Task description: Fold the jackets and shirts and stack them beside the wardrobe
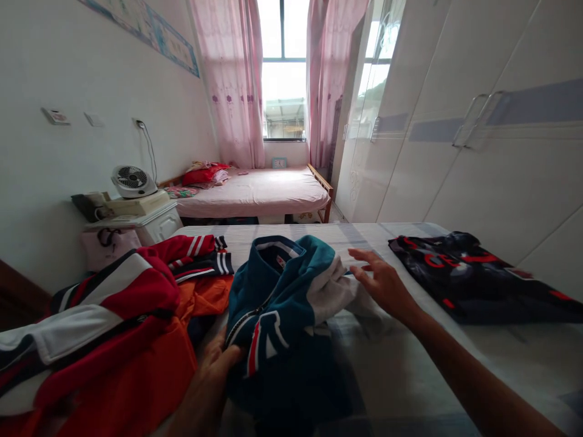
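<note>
A teal zip-up jacket [268, 303] with grey sleeve parts and a red-and-white emblem lies bunched in front of me, collar toward the far side. My left hand [214, 364] is closed on its left edge beside the zipper, thumb on top and the other fingers partly hidden. Just off the grey sleeve [330, 288] on the right, my right hand [376, 279] is open with its fingers apart. The jacket's lower part is in dark shadow.
Red, white and black jackets [150, 285] lie heaped at left over an orange garment [168, 358]. A folded black garment [473, 273] with red marks lies at right on the striped bed sheet [401, 370]. Beyond are a pink bed [268, 191], a fan [132, 180] and a white wardrobe [492, 164].
</note>
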A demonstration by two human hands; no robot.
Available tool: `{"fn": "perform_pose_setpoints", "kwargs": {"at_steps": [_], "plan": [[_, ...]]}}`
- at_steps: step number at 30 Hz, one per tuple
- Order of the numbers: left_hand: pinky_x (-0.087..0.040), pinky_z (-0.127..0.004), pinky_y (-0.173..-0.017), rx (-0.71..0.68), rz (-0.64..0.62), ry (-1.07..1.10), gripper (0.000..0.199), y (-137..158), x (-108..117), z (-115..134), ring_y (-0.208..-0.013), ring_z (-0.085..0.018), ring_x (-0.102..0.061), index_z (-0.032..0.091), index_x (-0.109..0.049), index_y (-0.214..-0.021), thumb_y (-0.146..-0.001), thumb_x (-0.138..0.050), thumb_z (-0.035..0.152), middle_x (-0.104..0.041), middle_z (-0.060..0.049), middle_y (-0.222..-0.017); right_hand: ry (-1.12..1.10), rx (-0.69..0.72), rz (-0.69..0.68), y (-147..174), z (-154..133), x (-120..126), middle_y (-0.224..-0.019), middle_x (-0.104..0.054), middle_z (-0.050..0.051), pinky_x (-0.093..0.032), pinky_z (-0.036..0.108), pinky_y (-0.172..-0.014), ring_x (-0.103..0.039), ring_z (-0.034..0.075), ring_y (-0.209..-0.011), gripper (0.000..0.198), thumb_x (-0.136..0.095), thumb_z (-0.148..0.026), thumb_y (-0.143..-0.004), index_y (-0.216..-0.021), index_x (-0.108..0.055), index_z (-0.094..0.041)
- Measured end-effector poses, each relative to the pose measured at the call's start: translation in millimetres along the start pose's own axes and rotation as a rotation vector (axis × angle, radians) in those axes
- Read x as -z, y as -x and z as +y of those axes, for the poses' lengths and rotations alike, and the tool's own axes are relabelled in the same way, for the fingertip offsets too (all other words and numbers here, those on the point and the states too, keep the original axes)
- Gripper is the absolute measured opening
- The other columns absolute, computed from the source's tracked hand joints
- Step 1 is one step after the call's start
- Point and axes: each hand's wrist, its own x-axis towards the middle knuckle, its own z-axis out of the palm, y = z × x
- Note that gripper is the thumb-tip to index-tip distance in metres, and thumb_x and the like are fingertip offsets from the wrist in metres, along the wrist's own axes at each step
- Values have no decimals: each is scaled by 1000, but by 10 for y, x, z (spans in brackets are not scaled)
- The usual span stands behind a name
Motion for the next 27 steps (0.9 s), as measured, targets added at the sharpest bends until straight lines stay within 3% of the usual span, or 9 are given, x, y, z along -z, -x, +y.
{"fn": "perform_pose_setpoints", "kwargs": {"at_steps": [4, 7, 10, 12, 15, 17, 19, 22, 27], "plan": [[-51, -39, -87, -119, -175, -70, 38, -18, 26, 110, -101, -28, -62, 20, -66, -102, -78, -51, 46, -69, -8, -106, -135, 42, -318, -43, 53, -172, -132, -55, 7, -40, 42, -99, -50, 24, -120, 44, -43, -41, -90, -130, -51, -23], [-48, -42, -89, -242, 55, -204, 42, -265, 77, 157, -100, -27, -61, 19, -62, -104, -82, -43, 50, -66, -10, -111, -177, 35, -403, 41, -65, -220, -129, -57, 5, -39, 43, -100, -53, 24, -117, 44, -38, -43, -92, -130, -50, -25], [-44, -43, -95, -300, 203, -295, 48, -635, 134, 200, -111, -27, -56, 15, -55, -119, -81, -45, 43, -55, -14, -128, -140, 18, -285, 130, -91, -210, -138, -49, 6, -35, 44, -104, -45, 25, -126, 51, -40, -45, -91, -137, -41, -25], [-41, -40, -98, -290, 86, -260, 55, -836, 135, 244, -118, -27, -52, 12, -51, -125, -78, -49, 39, -52, -15, -133, -124, 36, -208, 195, -57, -200, -144, -42, 6, -32, 43, -106, -39, 24, -130, 54, -38, -45, -92, -142, -33, -26], [-45, -35, -94, -266, -176, -94, 56, -993, 73, 298, -113, -25, -56, 12, -53, -125, -75, -54, 36, -59, -12, -127, -85, 73, -211, 297, -6, -219, -144, -41, 7, -33, 43, -105, -40, 24, -129, 57, -39, -46, -90, -143, -30, -26], [-49, -33, -83, -264, -298, -17, 48, -1027, 7, 296, -98, -24, -63, 13, -61, -115, -72, -58, 35, -67, -10, -112, -19, 71, -242, 344, 4, -259, -135, -51, 9, -37, 43, -100, -48, 26, -122, 53, -47, -47, -86, -134, -43, -24], [-50, -30, -70, -255, -335, 20, 39, -1036, -52, 268, -80, -22, -65, 12, -67, -100, -71, -61, 36, -71, -7, -92, 23, 51, -264, 354, 2, -297, -114, -64, 8, -44, 39, -90, -58, 25, -104, 35, -48, -44, -86, -111, -60, -22], [-48, -27, -63, -278, -257, 51, 35, -1018, -65, 251, -69, -18, -61, 13, -66, -93, -72, -61, 41, -69, -4, -79, -35, -9, -226, 302, 10, -260, -86, -68, 4, -46, 32, -74, -62, 21, -81, 31, -40, -40, -90, -88, -64, -22], [-45, -23, -63, -460, 22, 52, 28, -875, 125, 485, -67, -13, -56, 18, -58, -96, -80, -56, 41, -62, 2, -76, -149, -146, 179, 180, 25, 162, -83, -67, 0, -43, 29, -67, -58, 18, -75, 30, -47, -43, -86, -99, -64, -22]]}}
